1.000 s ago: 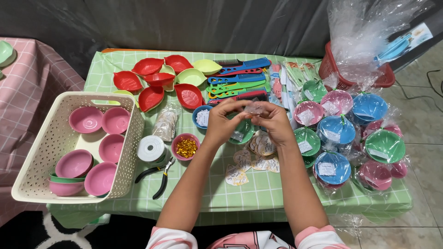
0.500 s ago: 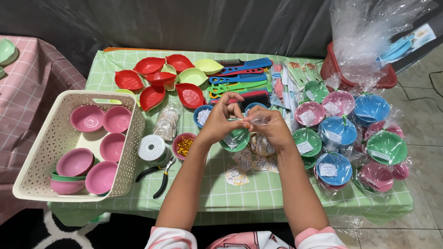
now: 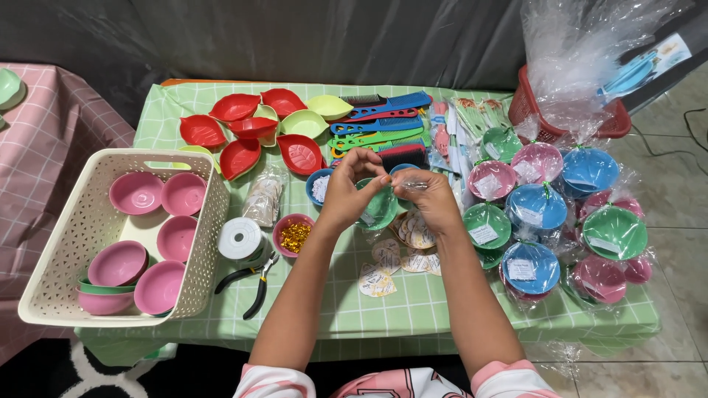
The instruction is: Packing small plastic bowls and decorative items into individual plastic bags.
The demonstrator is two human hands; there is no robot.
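Observation:
My left hand [image 3: 348,193] and my right hand [image 3: 429,197] meet over the middle of the green checked table [image 3: 413,302]. Between them sits a small green bowl [image 3: 380,208] in clear wrap. Both hands pinch the gathered wrap [image 3: 392,180] at its top, fingertips almost touching. The bowl is partly hidden by my palms, and I cannot tell whether it rests on the table. Round paper tags [image 3: 398,258] lie just below my hands. A small blue bowl [image 3: 318,187] stands by my left hand.
Left of me is a white basket [image 3: 203,243] of pink bowls, then a ribbon spool [image 3: 240,237], black pliers [image 3: 251,284] and a pink bowl of gold bits [image 3: 295,234]. Red leaf dishes [image 3: 243,133] and combs [image 3: 383,121] lie behind. Several wrapped bowls [image 3: 538,208] and a red basket [image 3: 612,121] fill the right.
My hands have stayed over the same spot. The fingers have shifted on the wrap, and the green bowl now shows more between my palms.

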